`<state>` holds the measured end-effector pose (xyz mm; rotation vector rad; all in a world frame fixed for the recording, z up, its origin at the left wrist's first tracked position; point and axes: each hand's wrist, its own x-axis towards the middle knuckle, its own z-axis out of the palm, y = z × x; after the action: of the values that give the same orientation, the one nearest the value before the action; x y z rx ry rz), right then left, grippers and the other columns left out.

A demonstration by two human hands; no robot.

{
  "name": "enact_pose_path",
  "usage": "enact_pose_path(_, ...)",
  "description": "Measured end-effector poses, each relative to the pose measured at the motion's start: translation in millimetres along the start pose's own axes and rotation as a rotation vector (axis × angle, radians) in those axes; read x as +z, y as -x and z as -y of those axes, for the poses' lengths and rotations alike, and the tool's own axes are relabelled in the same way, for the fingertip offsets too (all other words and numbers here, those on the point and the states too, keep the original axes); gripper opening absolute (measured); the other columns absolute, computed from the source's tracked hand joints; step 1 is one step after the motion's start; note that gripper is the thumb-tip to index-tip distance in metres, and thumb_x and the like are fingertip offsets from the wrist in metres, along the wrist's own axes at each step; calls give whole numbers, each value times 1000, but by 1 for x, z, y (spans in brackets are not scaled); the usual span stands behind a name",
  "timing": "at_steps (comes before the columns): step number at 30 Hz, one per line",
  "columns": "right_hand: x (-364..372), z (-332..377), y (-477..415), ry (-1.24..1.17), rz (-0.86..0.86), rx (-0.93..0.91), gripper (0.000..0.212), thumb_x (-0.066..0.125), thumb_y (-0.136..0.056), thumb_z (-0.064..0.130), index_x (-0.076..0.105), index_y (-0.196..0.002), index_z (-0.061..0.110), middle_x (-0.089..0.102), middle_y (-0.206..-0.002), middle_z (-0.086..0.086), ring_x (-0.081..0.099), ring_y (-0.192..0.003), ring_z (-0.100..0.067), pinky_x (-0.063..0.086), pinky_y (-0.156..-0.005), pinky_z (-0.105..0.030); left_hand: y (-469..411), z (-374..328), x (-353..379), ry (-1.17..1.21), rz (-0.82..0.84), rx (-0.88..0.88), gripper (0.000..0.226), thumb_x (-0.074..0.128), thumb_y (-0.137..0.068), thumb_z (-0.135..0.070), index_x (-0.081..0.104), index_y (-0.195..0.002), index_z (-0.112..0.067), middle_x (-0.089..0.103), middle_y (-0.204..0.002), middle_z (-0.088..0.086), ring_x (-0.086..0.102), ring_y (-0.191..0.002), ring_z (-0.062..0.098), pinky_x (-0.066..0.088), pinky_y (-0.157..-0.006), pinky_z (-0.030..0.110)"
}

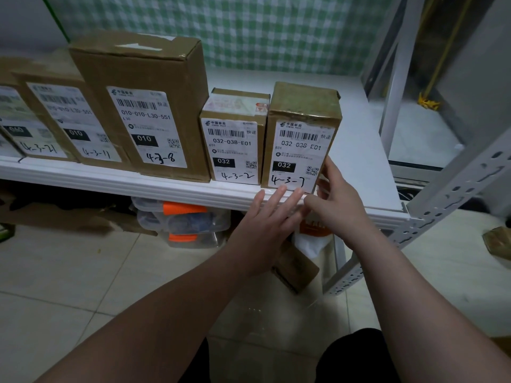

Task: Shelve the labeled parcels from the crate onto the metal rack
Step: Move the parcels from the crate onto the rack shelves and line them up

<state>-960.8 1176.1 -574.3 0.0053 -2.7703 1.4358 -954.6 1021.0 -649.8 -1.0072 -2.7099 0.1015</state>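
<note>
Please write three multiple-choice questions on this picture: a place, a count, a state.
1. Where does parcel 4-3-7 stand? A on the floor; B at the right end of the row; C at the left end of the row.
2. How many parcels show a black 032 tag? A one; B two; C four.
3. How is the left hand? A in a fist; B gripping a parcel; C flat, fingers straight.
Answers: B, no parcel stands to its right; B, only parcel 4-3-2 and 4-3-7; C, it lies open by the shelf edge.
</note>
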Motion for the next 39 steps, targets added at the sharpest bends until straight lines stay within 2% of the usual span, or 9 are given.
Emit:
enact_pose_path(10,9,-9,-3,-5,-123,6,68,62,-87,16,36,-148,25,57,-137,8,52,-119,-3,43,-98,-21,1,3,3,13,34,9,68,27,-77,-20,24,-145,-12,27,-155,13,29,-141,32,22,-111,56)
enact_pose_path(15,20,-10,-1,-195,-281,139,65,66,-89,20,38,-148,19,61,-132,4,57,-111,0,41,-77,4,1,11,-8,196,-24,-36,60,35,-79,-20,42,-137,-5,51,-134,20,44,-117,31,39,-101,50)
enact_pose_path(18,19,2,4,-185,-296,239,65,71,-87,27,42,-145,21,63,-126,4,60,-113,-6,49,-92,-16,5,16,-36,267,14,-61,54,42,-85,-16,47,-137,-4,52,-135,20,49,-117,33,42,-99,45)
enact_pose_path(21,15,21,11,-143,-339,319,54,74,-84,25,51,-133,22,66,-109,4,64,-94,-8,51,-89,-29,6,27,-82,332,247,-143,53,41,-96,-15,29,-148,-16,32,-152,8,39,-132,27,34,-104,38)
enact_pose_path(24,11,47,22,-139,-453,435,27,71,-85,19,58,-109,22,67,-93,-2,63,-80,-18,47,-76,-30,9,48,-132,351,303,-229,35,36,-100,-20,46,-133,-17,49,-130,4,50,-114,22,37,-78,33)
enact_pose_path(26,10,66,32,-134,-479,485,8,65,-86,19,59,-88,22,67,-83,-6,63,-78,-26,45,-72,-30,22,64,-164,406,244,-312,27,37,-100,-22,56,-119,-15,55,-114,4,55,-101,22,40,-75,31)
enact_pose_path(31,13,152,71,-65,-232,468,17,60,-87,14,61,-70,15,60,-65,-2,55,-70,-25,42,-66,-30,86,87,-245,623,239,-619,18,42,-96,-26,58,-98,-18,59,-93,-1,52,-81,14,47,-73,32)
enact_pose_path(35,14,255,97,-30,19,402,12,65,-85,16,65,-73,20,65,-73,3,60,-75,-19,43,-63,-27,161,98,-336,732,63,-1016,9,52,-92,-22,61,-91,-21,48,-73,-12,48,-71,10,35,-66,23)
enact_pose_path(39,38,358,113,-26,291,235,13,69,-87,22,65,-74,25,66,-77,2,63,-79,-18,49,-72,-33,241,122,-422,659,-47,-1272,7,58,-88,-22,64,-86,-19,55,-67,-7,53,-65,13,38,-61,26)
